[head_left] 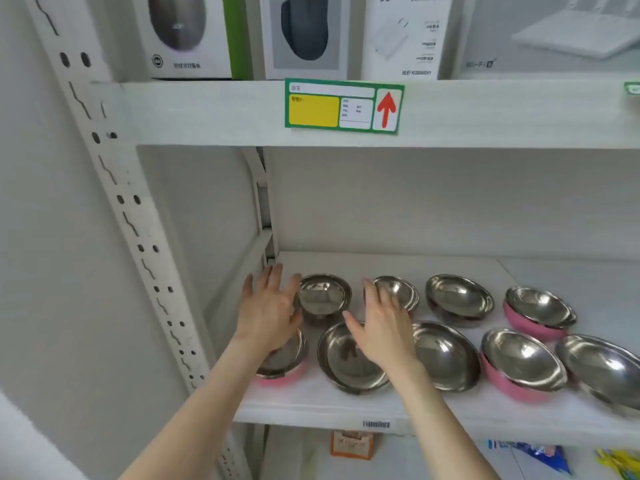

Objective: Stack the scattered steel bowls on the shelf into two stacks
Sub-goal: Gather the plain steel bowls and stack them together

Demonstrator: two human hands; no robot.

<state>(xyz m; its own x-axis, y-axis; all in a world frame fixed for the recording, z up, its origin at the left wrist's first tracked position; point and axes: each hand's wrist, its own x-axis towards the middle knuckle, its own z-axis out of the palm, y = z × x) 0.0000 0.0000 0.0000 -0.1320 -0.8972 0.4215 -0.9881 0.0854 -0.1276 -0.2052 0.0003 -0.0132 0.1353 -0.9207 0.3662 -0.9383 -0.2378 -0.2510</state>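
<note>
Head view: I'm hovering both released hands over the white shelf [346, 403]; left hand [268, 311] is nearest the round shiny steel bowl [323, 296], lying just right, far-left row.

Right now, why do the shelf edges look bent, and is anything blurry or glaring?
Head view: the wide-angle lens bows the white shelf board and the perforated white upright post; soft, even light throws only faint shadows; the shiny steel bowls show mild reflections, not harsh glare; the left hand and right hand look slightly soft.
</note>
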